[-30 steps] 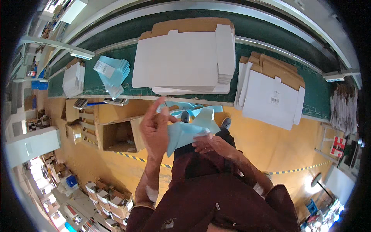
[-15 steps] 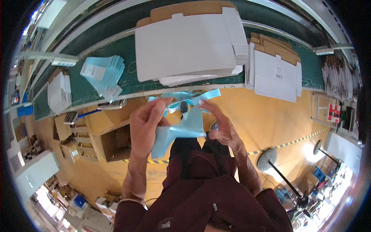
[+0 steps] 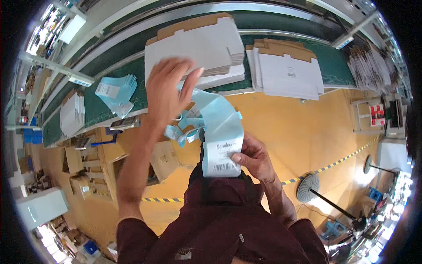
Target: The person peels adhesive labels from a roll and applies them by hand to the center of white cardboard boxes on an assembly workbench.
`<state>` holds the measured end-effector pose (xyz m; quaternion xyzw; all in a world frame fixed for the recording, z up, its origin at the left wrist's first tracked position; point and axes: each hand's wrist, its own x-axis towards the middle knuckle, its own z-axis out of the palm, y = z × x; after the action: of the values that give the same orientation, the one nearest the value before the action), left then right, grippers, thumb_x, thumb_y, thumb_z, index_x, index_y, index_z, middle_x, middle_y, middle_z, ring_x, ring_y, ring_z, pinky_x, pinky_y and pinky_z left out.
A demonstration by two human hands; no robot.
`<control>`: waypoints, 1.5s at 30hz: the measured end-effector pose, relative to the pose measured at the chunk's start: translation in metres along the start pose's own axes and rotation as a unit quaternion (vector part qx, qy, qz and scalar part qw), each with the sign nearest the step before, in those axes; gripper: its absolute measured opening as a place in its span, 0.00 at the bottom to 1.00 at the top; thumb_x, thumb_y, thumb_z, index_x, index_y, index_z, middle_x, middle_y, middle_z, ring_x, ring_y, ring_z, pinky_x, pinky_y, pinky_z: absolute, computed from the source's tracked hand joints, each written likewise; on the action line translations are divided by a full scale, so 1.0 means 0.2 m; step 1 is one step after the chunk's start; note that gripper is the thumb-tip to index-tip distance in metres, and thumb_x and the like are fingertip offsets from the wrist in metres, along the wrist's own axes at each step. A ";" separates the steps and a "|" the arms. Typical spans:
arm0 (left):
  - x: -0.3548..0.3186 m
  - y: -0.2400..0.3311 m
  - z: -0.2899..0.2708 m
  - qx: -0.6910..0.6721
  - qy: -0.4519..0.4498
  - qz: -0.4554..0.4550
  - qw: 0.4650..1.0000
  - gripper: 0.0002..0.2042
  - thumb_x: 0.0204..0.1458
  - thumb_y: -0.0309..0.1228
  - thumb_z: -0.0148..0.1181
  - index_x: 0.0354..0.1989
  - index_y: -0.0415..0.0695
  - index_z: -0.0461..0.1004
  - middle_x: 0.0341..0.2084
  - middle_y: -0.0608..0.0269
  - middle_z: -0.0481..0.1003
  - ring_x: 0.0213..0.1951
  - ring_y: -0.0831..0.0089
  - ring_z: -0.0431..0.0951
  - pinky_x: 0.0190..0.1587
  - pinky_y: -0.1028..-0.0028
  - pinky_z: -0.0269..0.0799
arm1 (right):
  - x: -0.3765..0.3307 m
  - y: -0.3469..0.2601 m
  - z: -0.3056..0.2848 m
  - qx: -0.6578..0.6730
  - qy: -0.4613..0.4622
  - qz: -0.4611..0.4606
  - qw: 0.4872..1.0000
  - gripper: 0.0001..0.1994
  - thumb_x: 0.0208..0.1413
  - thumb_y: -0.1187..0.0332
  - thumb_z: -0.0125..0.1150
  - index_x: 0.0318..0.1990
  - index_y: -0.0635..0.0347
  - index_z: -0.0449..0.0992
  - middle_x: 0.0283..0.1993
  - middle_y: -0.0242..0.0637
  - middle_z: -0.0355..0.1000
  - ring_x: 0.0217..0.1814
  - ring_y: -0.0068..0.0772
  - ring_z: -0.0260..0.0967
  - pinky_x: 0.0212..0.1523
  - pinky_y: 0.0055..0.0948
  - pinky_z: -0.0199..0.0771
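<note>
My right hand (image 3: 254,157) pinches a light blue packet (image 3: 221,132) with a white label and a barcode, held upright in front of my dark red shirt. A strip of blue packet material curls off its left side toward my left hand. My left hand (image 3: 168,90) is raised with fingers spread, over the front edge of the green bench (image 3: 99,108), close to the stack of flat white cardboard sheets (image 3: 198,48). Its palm is turned away, so whether it grips the curled blue strip cannot be told.
A second stack of flat cartons (image 3: 285,68) lies to the right on the bench. A pile of blue packets (image 3: 116,90) and a white stack (image 3: 72,112) lie to the left. Open cardboard boxes (image 3: 88,169) stand under the bench on the orange floor. A stool (image 3: 310,187) stands at the right.
My left hand has lifted from the blue packet up toward the white cardboard stack, fingers spreading. The right hand has turned the packet so its label faces me.
</note>
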<state>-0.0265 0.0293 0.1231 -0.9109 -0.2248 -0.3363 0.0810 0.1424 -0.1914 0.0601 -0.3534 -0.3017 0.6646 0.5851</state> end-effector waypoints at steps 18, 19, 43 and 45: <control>-0.42 0.29 -0.05 -0.530 -0.110 -0.466 0.700 0.11 0.61 0.26 0.58 0.51 0.41 0.78 0.38 0.59 0.82 0.39 0.73 0.81 0.43 0.74 0.76 | 0.38 -0.15 0.12 -0.467 0.153 -0.173 0.854 0.19 0.50 0.73 0.72 0.50 0.61 0.76 0.44 0.39 0.77 0.44 0.34 0.77 0.45 0.32 0.77; -0.42 0.23 -0.02 -0.525 -0.102 -0.404 0.742 0.11 0.61 0.26 0.57 0.50 0.43 0.78 0.36 0.56 0.83 0.35 0.71 0.83 0.38 0.72 0.76 | 0.47 -0.21 0.16 -0.507 0.107 -0.181 0.836 0.19 0.49 0.73 0.72 0.49 0.61 0.77 0.43 0.40 0.78 0.42 0.36 0.77 0.45 0.32 0.77; -0.58 -0.29 0.48 -0.637 -0.169 -0.607 0.444 0.15 0.61 0.32 0.60 0.49 0.33 0.76 0.41 0.54 0.82 0.42 0.74 0.79 0.49 0.70 0.73 | 1.88 -0.03 -0.13 -0.607 0.053 -0.077 0.789 0.09 0.48 0.75 0.72 0.39 0.58 0.82 0.38 0.35 0.75 0.41 0.36 0.71 0.44 0.31 0.72; -0.57 -0.31 0.51 -0.628 -0.176 -0.621 0.435 0.15 0.62 0.33 0.58 0.49 0.33 0.76 0.40 0.55 0.82 0.42 0.75 0.79 0.49 0.71 0.73 | 2.00 0.03 -0.20 -0.620 0.070 -0.108 0.774 0.07 0.48 0.71 0.73 0.36 0.54 0.83 0.45 0.34 0.74 0.50 0.36 0.68 0.51 0.35 0.68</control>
<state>-0.0731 0.0734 -0.0287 -0.3666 -0.4667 -0.1771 -0.7851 0.1459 0.2035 -0.0144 -0.6501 -0.6428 0.2394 0.3270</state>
